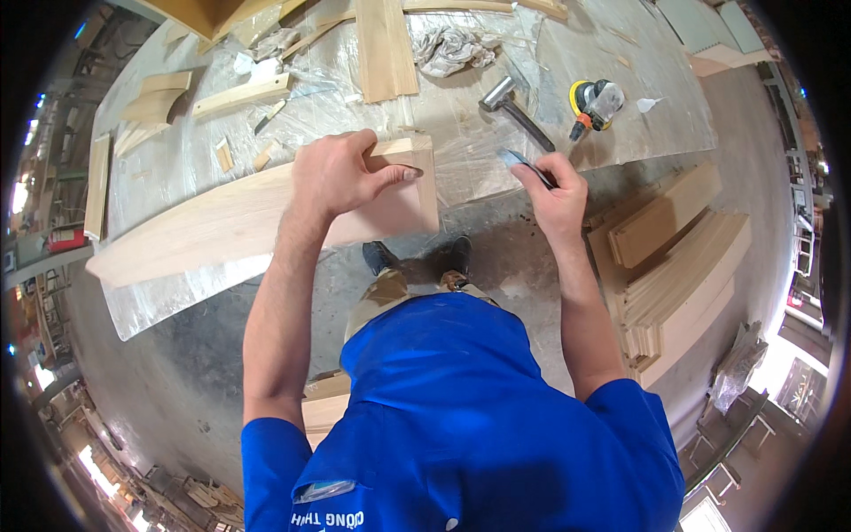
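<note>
My left hand (341,173) is closed over the upper edge of a pale wooden board (222,204), near its squared right end. This board has a curved outline, narrows toward the left, and lies along the table's near edge. Pinched in my right hand (560,197) is a thin, dark tool with a bluish flat tip (516,160); its exact kind cannot be made out. The tip points up and left, apart from the board. Just beyond that hand lies a hammer (525,122) with a dark handle and metal head.
Plastic sheeting covers the worktable (479,168). On it are an orbital sander (603,105), a crumpled cloth (452,50), an upright-lying plank (385,53), a knife (270,117) and wood offcuts (241,96). Stacked boards (683,266) stand low on my right.
</note>
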The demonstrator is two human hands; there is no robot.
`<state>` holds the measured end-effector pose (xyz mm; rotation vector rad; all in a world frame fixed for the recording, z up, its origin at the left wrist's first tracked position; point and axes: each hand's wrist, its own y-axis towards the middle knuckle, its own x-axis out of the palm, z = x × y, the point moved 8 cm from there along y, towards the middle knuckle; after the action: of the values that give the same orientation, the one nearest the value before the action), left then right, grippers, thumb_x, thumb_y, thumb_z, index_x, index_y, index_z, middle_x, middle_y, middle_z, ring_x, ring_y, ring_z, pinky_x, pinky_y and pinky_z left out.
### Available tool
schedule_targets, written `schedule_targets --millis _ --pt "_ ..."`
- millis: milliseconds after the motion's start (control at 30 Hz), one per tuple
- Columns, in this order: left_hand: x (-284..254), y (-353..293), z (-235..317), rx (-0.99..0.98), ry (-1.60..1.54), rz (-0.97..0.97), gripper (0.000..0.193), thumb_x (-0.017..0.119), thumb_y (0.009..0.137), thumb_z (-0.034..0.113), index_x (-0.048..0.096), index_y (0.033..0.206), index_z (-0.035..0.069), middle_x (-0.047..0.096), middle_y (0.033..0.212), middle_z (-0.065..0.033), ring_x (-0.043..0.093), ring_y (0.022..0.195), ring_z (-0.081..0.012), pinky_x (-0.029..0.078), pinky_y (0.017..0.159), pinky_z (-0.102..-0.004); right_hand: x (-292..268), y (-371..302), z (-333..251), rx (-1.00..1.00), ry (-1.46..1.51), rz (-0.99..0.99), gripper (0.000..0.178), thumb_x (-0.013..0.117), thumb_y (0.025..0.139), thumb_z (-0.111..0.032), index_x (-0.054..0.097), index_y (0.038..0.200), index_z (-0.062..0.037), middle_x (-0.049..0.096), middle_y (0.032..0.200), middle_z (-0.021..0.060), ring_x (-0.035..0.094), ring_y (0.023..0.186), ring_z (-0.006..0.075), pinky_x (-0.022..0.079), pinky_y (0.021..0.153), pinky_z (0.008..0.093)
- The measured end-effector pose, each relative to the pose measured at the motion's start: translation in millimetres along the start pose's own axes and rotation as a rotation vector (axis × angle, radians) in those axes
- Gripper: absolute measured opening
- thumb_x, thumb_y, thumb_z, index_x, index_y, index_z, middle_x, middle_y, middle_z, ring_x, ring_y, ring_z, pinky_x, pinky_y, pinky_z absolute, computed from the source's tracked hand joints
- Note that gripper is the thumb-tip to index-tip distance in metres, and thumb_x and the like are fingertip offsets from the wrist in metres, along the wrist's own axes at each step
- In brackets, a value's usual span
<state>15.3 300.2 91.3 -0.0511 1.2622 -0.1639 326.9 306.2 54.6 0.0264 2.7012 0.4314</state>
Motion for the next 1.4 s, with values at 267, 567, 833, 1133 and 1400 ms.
schedule_targets --millis 267,567,833,1133,1400 --pt "97.3 28.3 -31.2 -0.102 -0.165 -0.356 0.075 0.081 0.069 0.075 0.081 0.097 0.005 0.076 0.081 -0.0178 0.075 0.085 -0.0347 0.058 0.078 -0.0472 -7.8 -51.6 32.8 0.234 0.009 -0.030 0.023 0.083 0.093 -0.014 0.065 0.087 -0.0010 0.058 0.069 -0.0030 0.049 0.067 0.0042 0.041 0.060 0.0249" --pt "125.0 -41.6 -6.2 0.137 0.092 0.121 0.077 0.047 0.106 0.060 0.047 0.155 0.002 0.044 0.161 -0.0214 0.037 0.152 -0.0368 0.028 0.124 -0.0561 4.3 -79.5 50.7 0.344 0.054 -0.050 0.023 0.083 0.093 -0.013 0.065 0.088 -0.0007 0.057 0.071 -0.0024 0.048 0.068 0.0048 0.041 0.060 0.0250" --pt "187.0 -86.3 102.5 0.216 0.033 0.018 0.096 0.041 0.101 0.073 0.032 0.165 0.002 0.027 0.174 -0.0153 0.020 0.162 -0.0329 0.013 0.130 -0.0597 4.5 -100.6 63.4 0.390 0.078 -0.110 0.023 0.082 0.094 -0.013 0.064 0.089 -0.0004 0.059 0.074 -0.0026 0.049 0.070 0.0036 0.042 0.061 0.0247" --pt "195.0 -156.5 61.7 0.144 0.111 0.033 0.090 0.052 0.101 0.064 0.034 0.164 0.003 0.031 0.173 -0.0142 0.024 0.162 -0.0321 0.016 0.131 -0.0570 -12.8 -109.0 80.0 0.415 0.014 -0.207 0.023 0.082 0.095 -0.015 0.065 0.091 -0.0013 0.059 0.074 -0.0031 0.050 0.070 0.0040 0.043 0.062 0.0253" --pt "190.8 -132.1 68.2 -0.016 0.071 0.087 0.098 0.052 0.099 0.069 0.029 0.165 -0.001 0.028 0.173 -0.0172 0.021 0.163 -0.0344 0.014 0.129 -0.0598 -5.3 -112.0 89.8 0.402 0.014 -0.295 0.022 0.081 0.095 -0.017 0.065 0.092 -0.0015 0.059 0.073 -0.0024 0.051 0.070 0.0048 0.044 0.062 0.0261"
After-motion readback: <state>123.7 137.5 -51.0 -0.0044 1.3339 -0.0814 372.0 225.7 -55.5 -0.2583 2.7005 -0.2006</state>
